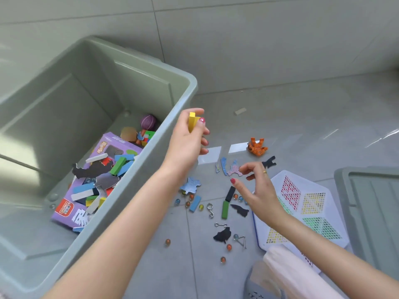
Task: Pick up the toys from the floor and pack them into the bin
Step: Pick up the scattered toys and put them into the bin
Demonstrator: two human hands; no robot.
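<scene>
Two bare forearms reach up from the bottom edge, closest to the lens. Far left sits the grey-green bin (183, 98), its rim running diagonally; inside lie a purple box (71, 209), loose colored blocks (117, 166), dark flat cutouts and a purple ball (148, 121) in the far corner. At the bin's right rim the left hand (187, 139) is raised, its thumb and fingers curled round a yellow block (192, 124) held upright, partly over the rim's edge.

Right of that, on the grey tiled floor (302, 117), toys lie scattered: a pale blue puzzle piece (191, 184), a blue block (195, 203), several glass marbles (167, 241), metal wire puzzles (210, 210), a green block (225, 209) end to end with a black block (230, 193), and black cutouts (222, 234). More blue puzzle pieces (234, 168) lie farther back, just beside the right fingertips.

The right hand (258, 188) hovers over this scatter, fingers loosely spread and bent, gripping nothing, a ring on one finger. Beyond it an orange toy figure (257, 147) lies tipped over. At right rests a white hexagonal board (306, 203) with colored mesh panels, and past it a grey-green lid (371, 208).
</scene>
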